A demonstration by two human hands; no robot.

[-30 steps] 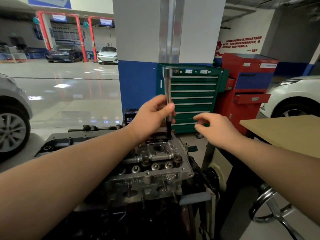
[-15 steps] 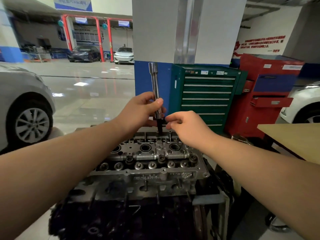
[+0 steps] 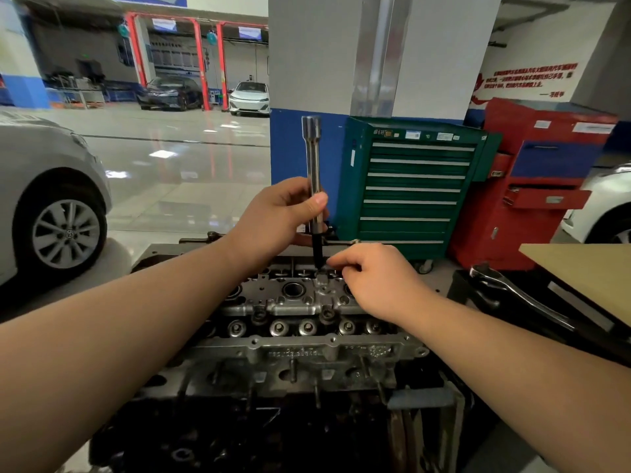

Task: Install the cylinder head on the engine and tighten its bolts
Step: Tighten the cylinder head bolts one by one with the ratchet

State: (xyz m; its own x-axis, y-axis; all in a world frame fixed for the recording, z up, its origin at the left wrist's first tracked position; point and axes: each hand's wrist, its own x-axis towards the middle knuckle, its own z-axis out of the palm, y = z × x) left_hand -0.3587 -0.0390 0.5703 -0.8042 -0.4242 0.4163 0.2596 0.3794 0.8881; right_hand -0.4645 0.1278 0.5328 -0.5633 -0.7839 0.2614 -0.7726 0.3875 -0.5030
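The cylinder head sits on top of the dark engine, low in the middle of the view; it is grey metal with round holes in rows. The left hand wraps its grip around a long shiny tool — the tool stands straight up, and its thin black tip points down at the top of the cylinder head. The right hand is just beside that tip; its fingers are curled and pinch at something small there, but it is too tiny to tell what. Behind stand a green drawer cabinet and a red cabinet; a silver car waits on the left — a wooden desk shows at the right.
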